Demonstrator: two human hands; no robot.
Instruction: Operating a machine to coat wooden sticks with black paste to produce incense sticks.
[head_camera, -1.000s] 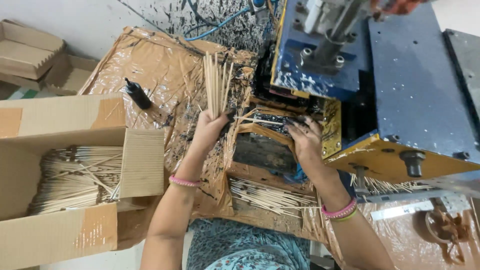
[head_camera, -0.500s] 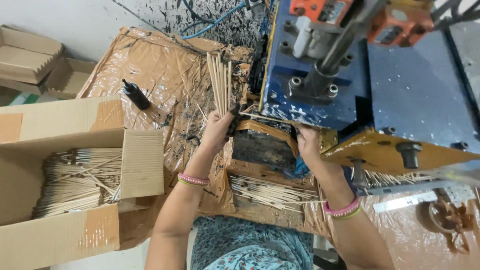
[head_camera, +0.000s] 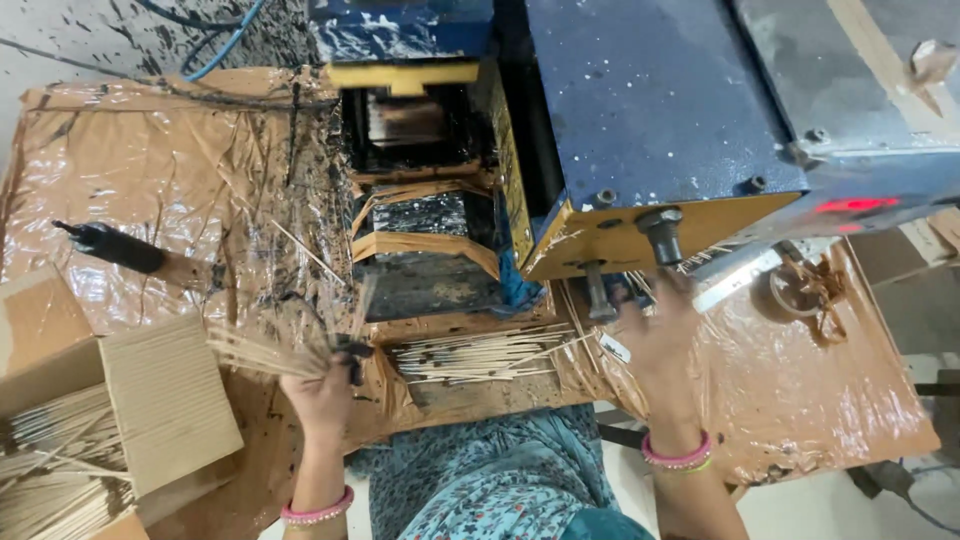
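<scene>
One plastic-covered bench (head_camera: 200, 200), perhaps soot-spattered

Bright, even indoor light from above. The brown plastic sheet (head_camera: 180, 190) covering the table shines with white glare patches. The blue machine (head_camera: 650, 100) casts a dark shadow into its opening. Both hands, left (head_camera: 325, 385) and right (head_camera: 660, 345), are smeared with motion blur; the bundle of sticks (head_camera: 265, 350) is blurred too.

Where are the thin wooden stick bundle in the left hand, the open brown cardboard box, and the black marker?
thin wooden stick bundle (head_camera: 262, 352), head view, mid-length of sticks.
open brown cardboard box (head_camera: 165, 400), head view, folded-out flap.
black marker (head_camera: 112, 246), head view, barrel.
</scene>
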